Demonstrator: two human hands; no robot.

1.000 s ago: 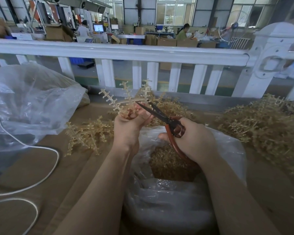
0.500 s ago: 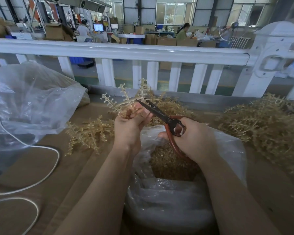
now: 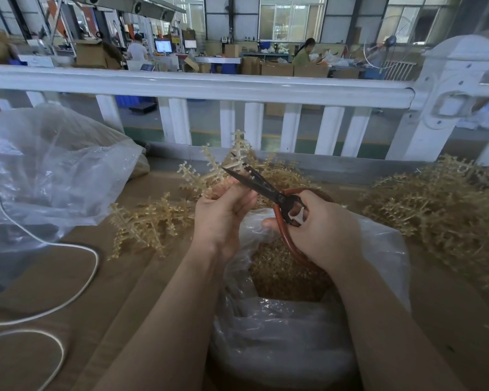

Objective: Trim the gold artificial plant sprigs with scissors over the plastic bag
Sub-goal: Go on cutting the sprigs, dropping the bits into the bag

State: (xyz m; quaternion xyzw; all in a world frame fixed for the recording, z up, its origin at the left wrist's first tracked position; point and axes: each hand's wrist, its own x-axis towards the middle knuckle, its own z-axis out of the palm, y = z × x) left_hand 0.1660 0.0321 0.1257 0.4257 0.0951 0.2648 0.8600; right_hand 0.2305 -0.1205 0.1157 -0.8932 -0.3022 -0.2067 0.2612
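Note:
My left hand (image 3: 223,213) pinches the base of a gold plastic sprig (image 3: 209,170) that fans up and to the left. My right hand (image 3: 322,227) grips red-handled scissors (image 3: 263,187) with dark blades; the blade tips lie against the sprig's stem just above my left fingers. Both hands hover over an open clear plastic bag (image 3: 378,249) that holds gold trimmings (image 3: 280,272).
Loose gold sprigs lie in a pile at left (image 3: 150,224) and a large heap at right (image 3: 435,210) on the cardboard-covered table (image 3: 68,292). A big clear bag (image 3: 48,170) and a white cord (image 3: 76,286) sit at left. A white railing (image 3: 209,86) runs behind.
The sprig has tilted slightly in my left hand and the scissor blades have drawn closer together on its stem. Both hands stay over the bag.

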